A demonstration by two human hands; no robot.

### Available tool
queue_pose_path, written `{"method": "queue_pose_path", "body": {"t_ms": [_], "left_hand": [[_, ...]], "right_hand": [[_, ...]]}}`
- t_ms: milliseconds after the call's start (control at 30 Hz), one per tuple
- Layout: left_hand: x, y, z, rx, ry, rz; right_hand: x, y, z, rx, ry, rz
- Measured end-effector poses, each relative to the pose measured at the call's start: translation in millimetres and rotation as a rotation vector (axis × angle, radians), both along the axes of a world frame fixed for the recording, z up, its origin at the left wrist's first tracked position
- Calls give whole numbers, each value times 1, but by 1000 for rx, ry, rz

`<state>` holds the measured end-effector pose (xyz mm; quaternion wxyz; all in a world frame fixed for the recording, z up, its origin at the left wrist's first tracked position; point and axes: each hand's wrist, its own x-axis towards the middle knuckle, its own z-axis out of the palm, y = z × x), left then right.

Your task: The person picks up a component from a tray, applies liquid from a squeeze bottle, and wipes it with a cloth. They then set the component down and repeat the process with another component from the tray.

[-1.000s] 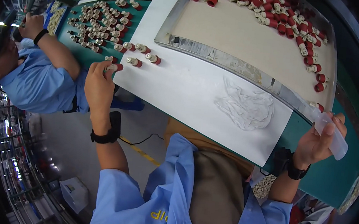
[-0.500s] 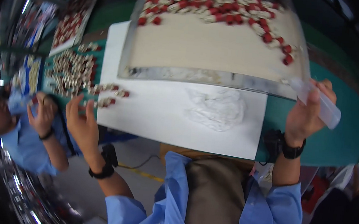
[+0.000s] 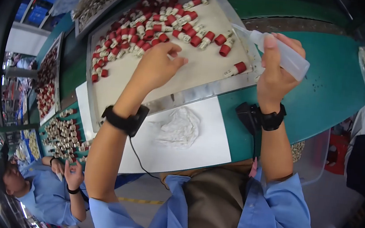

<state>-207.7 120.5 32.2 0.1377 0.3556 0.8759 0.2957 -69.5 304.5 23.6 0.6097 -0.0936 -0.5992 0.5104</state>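
My left hand [image 3: 157,66] is over a shallow metal-rimmed tray [image 3: 193,96], thumb and fingers bent but apart, with nothing visible between them. Just beyond its fingers, many small red-and-cream cylindrical pieces [image 3: 184,20] lie loose on the tray's pale lining. One separate piece [image 3: 236,69] rests near the tray's right corner. In my right hand [image 3: 277,81], a translucent squeeze bottle [image 3: 293,62] is gripped round its body. The bottle tilts, its thin nozzle pointing left over the tray's right rim.
A crumpled white cloth or plastic [image 3: 178,129] lies on a white sheet [image 3: 214,130] before the tray. Similar pieces [image 3: 62,136] cover the green table at left, near a co-worker's hand [image 3: 73,176]. Other filled trays [image 3: 107,1] stand behind. A clear bin [image 3: 316,157] is at lower right.
My left hand has moved from the table's left side to over the tray. My right hand still holds the bottle, now with its nozzle pointing left. The view has turned, showing more of the right.
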Motion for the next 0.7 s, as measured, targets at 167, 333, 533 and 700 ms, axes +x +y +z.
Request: {"method": "queue_pose_path", "body": {"t_ms": [167,333,533,700], "left_hand": [[16,62,-18,-46,308,-17],[27,86,-16,-145,381,70],[20,60,-14,-132,359,138],[40,-21,15,206,-97,452]], "right_hand": [[2,5,2,-40,-35,-56],[1,7,0,-38,25,-34],[4,2,4,-106,1,19],[8,-11,11,-258,-41,130]]}}
